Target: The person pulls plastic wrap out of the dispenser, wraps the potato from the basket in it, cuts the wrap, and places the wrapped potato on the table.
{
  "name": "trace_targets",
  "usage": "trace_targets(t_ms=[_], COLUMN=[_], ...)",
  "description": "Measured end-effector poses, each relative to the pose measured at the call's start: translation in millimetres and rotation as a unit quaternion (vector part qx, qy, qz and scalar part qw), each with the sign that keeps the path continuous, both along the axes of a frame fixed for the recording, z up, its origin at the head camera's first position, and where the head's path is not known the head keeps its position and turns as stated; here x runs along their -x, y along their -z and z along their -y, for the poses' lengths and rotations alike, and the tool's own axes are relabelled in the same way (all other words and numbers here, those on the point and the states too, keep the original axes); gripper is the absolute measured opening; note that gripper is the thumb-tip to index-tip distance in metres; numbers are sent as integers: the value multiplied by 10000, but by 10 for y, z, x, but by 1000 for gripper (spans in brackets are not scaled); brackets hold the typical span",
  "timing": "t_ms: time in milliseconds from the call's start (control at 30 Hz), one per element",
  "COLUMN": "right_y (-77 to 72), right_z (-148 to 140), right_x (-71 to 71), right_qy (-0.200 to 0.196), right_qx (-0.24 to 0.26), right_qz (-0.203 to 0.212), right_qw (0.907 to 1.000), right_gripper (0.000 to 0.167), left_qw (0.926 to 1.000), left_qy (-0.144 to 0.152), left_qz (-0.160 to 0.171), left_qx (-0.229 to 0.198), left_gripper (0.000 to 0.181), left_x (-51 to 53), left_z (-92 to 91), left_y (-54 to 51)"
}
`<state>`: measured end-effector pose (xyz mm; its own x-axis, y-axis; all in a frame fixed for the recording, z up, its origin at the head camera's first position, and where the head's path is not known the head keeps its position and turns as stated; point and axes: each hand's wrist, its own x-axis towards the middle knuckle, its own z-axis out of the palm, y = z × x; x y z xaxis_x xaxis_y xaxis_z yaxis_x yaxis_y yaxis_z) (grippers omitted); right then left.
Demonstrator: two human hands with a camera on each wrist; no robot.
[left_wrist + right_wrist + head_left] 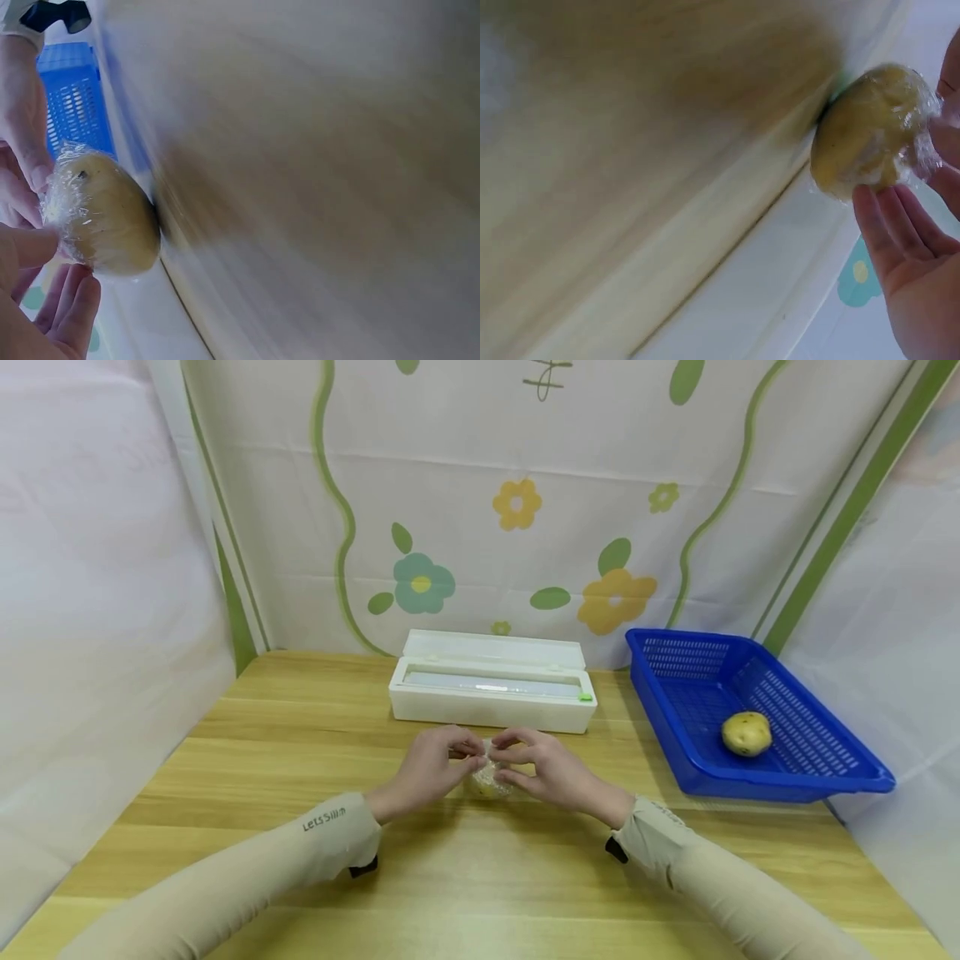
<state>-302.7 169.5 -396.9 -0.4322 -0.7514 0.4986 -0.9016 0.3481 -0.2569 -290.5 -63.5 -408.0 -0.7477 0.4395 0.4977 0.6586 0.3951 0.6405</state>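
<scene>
A potato (pixel 120 217) wrapped in clear cling film (pixel 71 202) rests on the wooden table in front of me. The film is bunched and crinkled on its upper side. My left hand (pixel 438 766) pinches the gathered film between thumb and fingers from the left. From the right, my right hand (pixel 551 770) also pinches film, thumb and index finger bent toward the top of the potato. In the right wrist view, fingertips (pixel 866 199) of the right hand touch the wrapped potato's side. The hands partly hide the potato in the head view.
Just behind the hands stands a white cling film dispenser box (pixel 491 702), lid raised, with a green slider (pixel 585 697). A blue plastic basket (pixel 675 727) at the right holds an unwrapped potato (pixel 746 733). Patterned cloth (pixel 465 510) encloses the wooden table (pixel 300 710).
</scene>
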Motion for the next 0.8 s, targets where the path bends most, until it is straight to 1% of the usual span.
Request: trace_targets(t_ms=[100, 167, 267, 333, 400, 533, 633, 700, 800], right_y=[-32, -55, -70, -68, -59, -40, -50, -70, -91], right_z=[-15, -30, -53, -60, -53, -29, -20, -19, -23], right_x=[28, 47, 63, 66, 73, 112, 156, 181, 216], right_qy=[-79, -73, 1, -9, -101, -402, -617, -733, -826], right_qx=[-241, -420, -642, -669, -566, -124, 56, 86, 98], right_qz=[250, 493, 739, 739, 591, 158, 10, 103, 420], right_qw=[9994, 9979, 9952, 9950, 9966, 9990, 9981, 9972, 9957], right_gripper=[43, 54, 69, 71, 65, 45, 35, 31, 22], left_qw=[9997, 9994, 9988, 9985, 9981, 9968, 9963, 9962, 9953], left_qy=[60, 101, 163, 215, 262, 427, 548, 618, 758], left_qz=[-166, -202, -157, -62, 10, -64, -105, -74, -51], left_qx=[137, 260, 435, 495, 564, 668, 650, 615, 603], left_gripper=[9, 11, 14, 15, 14, 14, 16, 15, 15], left_x=[8, 20, 48, 61, 67, 67, 76, 91, 125], left_z=[21, 35, 49, 54, 53, 43, 43, 51, 68], left_y=[6, 1, -13, -23, -35, -50, -56, -50, -31])
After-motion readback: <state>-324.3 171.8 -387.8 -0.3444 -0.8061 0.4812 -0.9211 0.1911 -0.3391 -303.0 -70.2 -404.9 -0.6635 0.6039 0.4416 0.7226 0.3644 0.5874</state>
